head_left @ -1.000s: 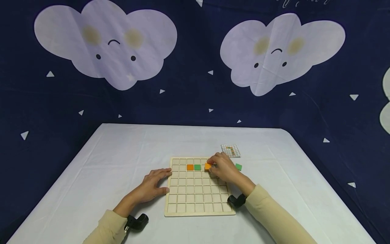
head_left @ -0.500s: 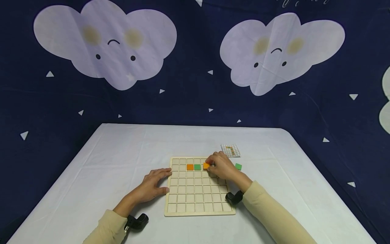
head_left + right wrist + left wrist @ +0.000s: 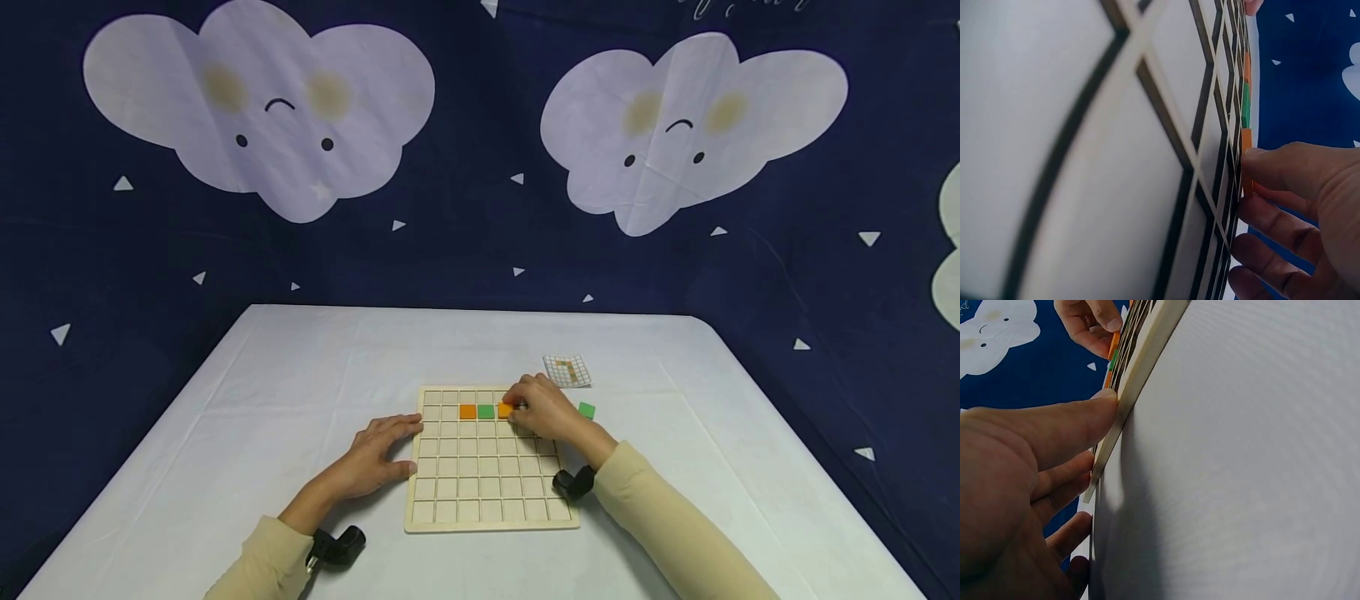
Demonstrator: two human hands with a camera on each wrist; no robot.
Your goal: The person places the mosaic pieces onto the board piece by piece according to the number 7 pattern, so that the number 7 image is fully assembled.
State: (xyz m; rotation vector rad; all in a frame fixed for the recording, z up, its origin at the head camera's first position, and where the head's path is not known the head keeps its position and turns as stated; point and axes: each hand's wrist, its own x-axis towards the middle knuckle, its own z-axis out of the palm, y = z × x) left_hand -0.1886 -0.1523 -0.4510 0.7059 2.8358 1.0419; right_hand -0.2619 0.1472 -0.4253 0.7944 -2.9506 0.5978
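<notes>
A wooden grid board [image 3: 478,487] lies on the white table. In its second row from the back sit an orange tile [image 3: 468,412] and, right of it, a green tile [image 3: 486,412]. My right hand [image 3: 546,408] pinches another orange tile [image 3: 505,411] between thumb and fingers, beside the green one. In the right wrist view this orange tile [image 3: 1247,139] stands slightly proud of the grid lines. My left hand [image 3: 371,457] rests at the board's left edge, fingers spread; its thumb [image 3: 1079,422] touches the rim in the left wrist view.
A loose green tile [image 3: 587,410] lies on the table right of the board. Behind it is a small card [image 3: 567,372] printed with a coloured grid pattern. A dark blue cloth [image 3: 480,250] with clouds hangs behind the table [image 3: 315,358].
My right hand has shifted slightly left, bringing the pinched orange tile up beside the green tile in the row. The left hand has stayed at the board's edge.
</notes>
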